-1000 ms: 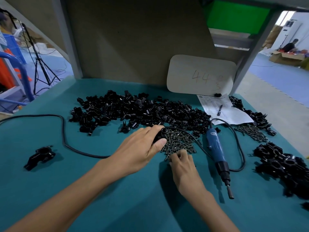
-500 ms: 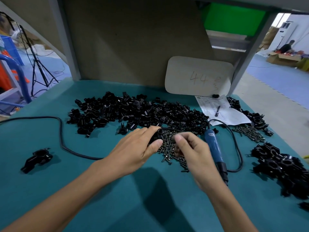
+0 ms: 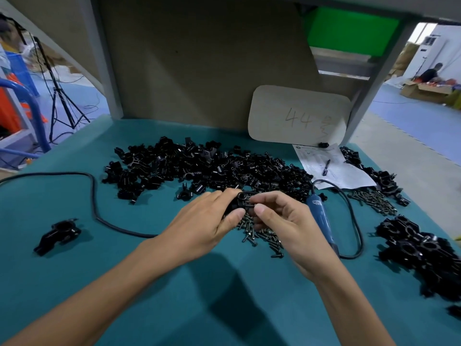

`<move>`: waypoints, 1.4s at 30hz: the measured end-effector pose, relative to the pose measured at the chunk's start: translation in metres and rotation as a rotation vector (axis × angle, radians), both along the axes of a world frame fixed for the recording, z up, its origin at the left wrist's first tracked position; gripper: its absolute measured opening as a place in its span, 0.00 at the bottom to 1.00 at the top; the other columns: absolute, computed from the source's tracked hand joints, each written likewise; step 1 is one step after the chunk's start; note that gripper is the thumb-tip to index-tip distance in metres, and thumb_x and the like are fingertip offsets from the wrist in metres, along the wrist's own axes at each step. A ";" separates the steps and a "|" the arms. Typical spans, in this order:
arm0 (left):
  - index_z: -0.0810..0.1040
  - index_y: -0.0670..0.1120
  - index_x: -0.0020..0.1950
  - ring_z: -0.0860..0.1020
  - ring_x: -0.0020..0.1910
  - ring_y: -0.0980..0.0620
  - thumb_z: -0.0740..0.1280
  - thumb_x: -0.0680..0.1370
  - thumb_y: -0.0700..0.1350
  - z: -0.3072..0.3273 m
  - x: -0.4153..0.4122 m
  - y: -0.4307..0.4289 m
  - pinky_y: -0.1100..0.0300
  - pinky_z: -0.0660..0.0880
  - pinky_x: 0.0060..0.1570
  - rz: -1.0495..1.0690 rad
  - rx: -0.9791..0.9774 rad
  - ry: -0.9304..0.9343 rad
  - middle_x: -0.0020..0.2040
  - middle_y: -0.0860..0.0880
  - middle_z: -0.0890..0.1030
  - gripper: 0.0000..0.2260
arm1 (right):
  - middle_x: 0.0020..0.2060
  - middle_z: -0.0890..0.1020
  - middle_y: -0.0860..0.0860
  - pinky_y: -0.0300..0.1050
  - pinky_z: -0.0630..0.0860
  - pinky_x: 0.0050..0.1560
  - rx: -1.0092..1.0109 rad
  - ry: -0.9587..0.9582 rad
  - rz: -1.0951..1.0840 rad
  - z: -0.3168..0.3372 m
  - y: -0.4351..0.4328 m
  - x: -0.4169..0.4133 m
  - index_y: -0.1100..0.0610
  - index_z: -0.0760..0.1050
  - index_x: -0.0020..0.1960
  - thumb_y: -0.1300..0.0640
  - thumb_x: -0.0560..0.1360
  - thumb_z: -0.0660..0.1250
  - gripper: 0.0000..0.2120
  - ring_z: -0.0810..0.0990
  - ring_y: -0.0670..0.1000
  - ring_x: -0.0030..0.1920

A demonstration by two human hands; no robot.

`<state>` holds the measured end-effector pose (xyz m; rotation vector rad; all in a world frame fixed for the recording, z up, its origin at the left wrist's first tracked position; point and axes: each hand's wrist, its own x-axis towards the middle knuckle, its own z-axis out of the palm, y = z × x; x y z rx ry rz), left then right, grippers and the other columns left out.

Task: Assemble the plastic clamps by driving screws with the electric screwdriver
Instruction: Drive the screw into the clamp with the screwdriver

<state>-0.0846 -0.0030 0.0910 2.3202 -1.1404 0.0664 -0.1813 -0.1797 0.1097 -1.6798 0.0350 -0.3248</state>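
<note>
On the teal tabletop [image 3: 74,283], a wide heap of loose black clamp parts [image 3: 212,168] far outweighs the smaller pile of what look like assembled clamps [image 3: 419,245] at the right, so most of the work seems left. The blue electric screwdriver [image 3: 321,221] lies unheld beside the right hand [image 3: 287,226]. The left hand [image 3: 204,226] grips a small, glossy black clamp [image 3: 240,199] just above the scattered screws [image 3: 262,236], and the right hand pinches what looks like a screw [image 3: 250,204] against it, not yet driven.
</note>
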 end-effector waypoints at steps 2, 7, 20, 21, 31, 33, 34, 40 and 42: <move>0.63 0.61 0.67 0.70 0.51 0.56 0.44 0.80 0.67 0.000 -0.001 0.000 0.54 0.71 0.50 -0.002 -0.009 0.005 0.53 0.60 0.74 0.21 | 0.44 0.86 0.48 0.41 0.80 0.50 -0.033 -0.008 -0.015 -0.002 -0.001 0.001 0.54 0.83 0.55 0.64 0.79 0.70 0.08 0.81 0.45 0.44; 0.64 0.58 0.68 0.70 0.51 0.55 0.46 0.81 0.65 0.004 -0.002 0.001 0.53 0.71 0.51 0.007 0.018 -0.031 0.53 0.58 0.74 0.20 | 0.40 0.85 0.50 0.40 0.79 0.44 0.046 0.056 -0.017 -0.006 -0.003 0.006 0.58 0.82 0.52 0.61 0.78 0.71 0.03 0.81 0.46 0.41; 0.64 0.56 0.71 0.67 0.50 0.56 0.46 0.81 0.65 0.012 -0.005 0.000 0.60 0.61 0.46 0.006 0.049 -0.074 0.52 0.57 0.73 0.24 | 0.33 0.73 0.48 0.47 0.71 0.37 -0.320 0.137 0.142 0.007 -0.005 0.004 0.59 0.71 0.43 0.54 0.86 0.59 0.14 0.71 0.48 0.35; 0.64 0.56 0.71 0.67 0.49 0.56 0.46 0.81 0.65 0.012 -0.005 0.000 0.60 0.61 0.46 0.004 0.052 -0.080 0.51 0.57 0.73 0.24 | 0.31 0.73 0.46 0.45 0.71 0.36 -0.314 0.147 0.154 0.007 -0.005 0.004 0.58 0.70 0.41 0.53 0.86 0.58 0.16 0.71 0.47 0.33; 0.66 0.56 0.70 0.68 0.49 0.56 0.48 0.82 0.64 0.013 -0.008 -0.001 0.58 0.66 0.48 -0.021 0.028 -0.068 0.52 0.57 0.74 0.22 | 0.26 0.70 0.44 0.36 0.64 0.31 -0.434 0.168 0.161 0.006 -0.007 0.009 0.51 0.66 0.33 0.41 0.85 0.51 0.25 0.66 0.43 0.27; 0.66 0.56 0.70 0.67 0.49 0.56 0.49 0.82 0.64 0.013 -0.007 -0.001 0.59 0.64 0.47 -0.015 0.018 -0.072 0.52 0.57 0.74 0.21 | 0.28 0.71 0.44 0.36 0.65 0.32 -0.409 0.181 0.176 0.005 -0.007 0.008 0.52 0.67 0.36 0.37 0.84 0.51 0.25 0.67 0.43 0.29; 0.65 0.56 0.70 0.67 0.49 0.56 0.48 0.82 0.64 0.014 -0.007 -0.001 0.59 0.64 0.47 -0.014 0.023 -0.074 0.52 0.57 0.74 0.21 | 0.29 0.71 0.44 0.37 0.65 0.32 -0.364 0.187 0.188 0.005 -0.008 0.008 0.52 0.66 0.38 0.39 0.84 0.51 0.23 0.68 0.43 0.30; 0.66 0.58 0.67 0.69 0.49 0.56 0.49 0.82 0.63 0.013 -0.007 -0.001 0.58 0.67 0.48 -0.032 0.003 -0.056 0.51 0.57 0.74 0.18 | 0.26 0.71 0.44 0.36 0.65 0.30 -0.432 0.156 0.187 0.005 -0.012 0.008 0.51 0.68 0.35 0.33 0.82 0.51 0.27 0.67 0.43 0.27; 0.65 0.57 0.68 0.69 0.50 0.56 0.47 0.81 0.65 0.011 -0.005 0.000 0.59 0.64 0.46 -0.020 0.004 -0.066 0.52 0.57 0.74 0.21 | 0.29 0.77 0.45 0.37 0.69 0.32 -0.570 0.196 0.063 0.000 -0.027 0.007 0.49 0.73 0.38 0.21 0.74 0.48 0.34 0.73 0.43 0.29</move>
